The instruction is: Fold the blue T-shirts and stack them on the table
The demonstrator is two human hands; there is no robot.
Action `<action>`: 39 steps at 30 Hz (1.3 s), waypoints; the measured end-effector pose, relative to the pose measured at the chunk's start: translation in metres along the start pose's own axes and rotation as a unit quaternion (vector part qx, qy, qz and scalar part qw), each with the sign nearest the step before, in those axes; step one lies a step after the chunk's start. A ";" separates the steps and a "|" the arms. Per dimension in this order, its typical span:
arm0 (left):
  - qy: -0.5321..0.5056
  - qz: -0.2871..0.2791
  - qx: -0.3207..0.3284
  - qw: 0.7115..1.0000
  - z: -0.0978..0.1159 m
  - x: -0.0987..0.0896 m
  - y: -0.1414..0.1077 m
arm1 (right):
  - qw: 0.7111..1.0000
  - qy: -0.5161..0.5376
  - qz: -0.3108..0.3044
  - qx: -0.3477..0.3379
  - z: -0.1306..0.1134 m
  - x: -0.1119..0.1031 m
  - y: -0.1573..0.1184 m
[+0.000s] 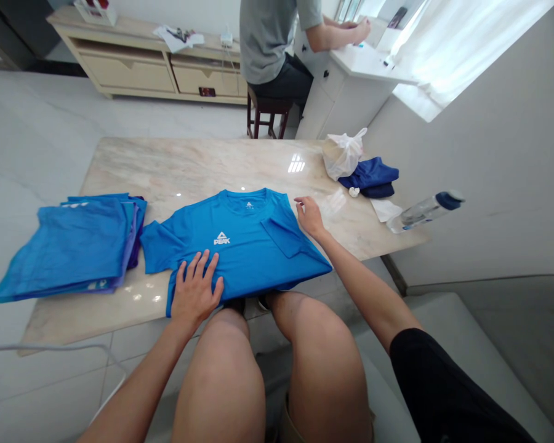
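**Desk:** Where's the shirt, and what are the hands doing?

**Photographer:** A blue T-shirt (240,237) with a white PEAK logo lies face up on a marble table (189,166), its lower edge at the table's near edge. The left hand (196,290) presses flat on its lower part, fingers spread. The right hand (310,218) is open at the shirt's folded-in right side, just past the shoulder. The hands are well apart, and neither grips.

**Desk:** How tight are the edges?

**Photographer:** Tight on the left. The shirt's sleeve (159,247) nearly touches a stack of folded blue shirts (69,246), which juts past the table's left edge. Veined marble runs from the collar to the far edge.

**Desk:** And on the right?

**Photographer:** Clear plastic wrap (333,203) sits just beyond the right hand. Farther along are a white plastic bag (342,154), folded navy cloth (369,177) and a water bottle (425,212) at the corner.

**Desk:** Anyone else?

**Photographer:** A person in a grey T-shirt (268,37) sits beyond the table, working at a white cabinet (346,92).
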State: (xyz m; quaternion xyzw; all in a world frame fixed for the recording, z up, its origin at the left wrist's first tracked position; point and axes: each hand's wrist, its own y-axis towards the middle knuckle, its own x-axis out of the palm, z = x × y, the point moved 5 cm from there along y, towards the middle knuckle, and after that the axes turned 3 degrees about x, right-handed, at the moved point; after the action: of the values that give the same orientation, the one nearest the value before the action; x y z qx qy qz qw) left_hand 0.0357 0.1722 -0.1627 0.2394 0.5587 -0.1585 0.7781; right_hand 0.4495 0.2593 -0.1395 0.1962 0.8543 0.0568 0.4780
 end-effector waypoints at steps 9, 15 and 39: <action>0.064 0.010 0.022 0.998 -0.002 -0.001 -0.004 | 0.982 -0.085 -0.116 -0.124 -0.068 0.054 -0.090; 0.087 0.020 0.040 0.995 -0.012 0.008 -0.001 | 0.983 -0.113 -0.129 -0.073 -0.042 0.069 -0.087; 0.042 -0.040 0.056 0.997 -0.037 0.045 0.158 | 0.974 -0.188 -0.124 0.025 0.016 0.077 0.025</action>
State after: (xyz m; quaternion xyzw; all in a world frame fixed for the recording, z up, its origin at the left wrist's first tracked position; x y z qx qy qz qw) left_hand 0.1025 0.3255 -0.1839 0.2663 0.5900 -0.2109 0.7325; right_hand 0.4341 0.3109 -0.2023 0.1083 0.7676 -0.0624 0.6286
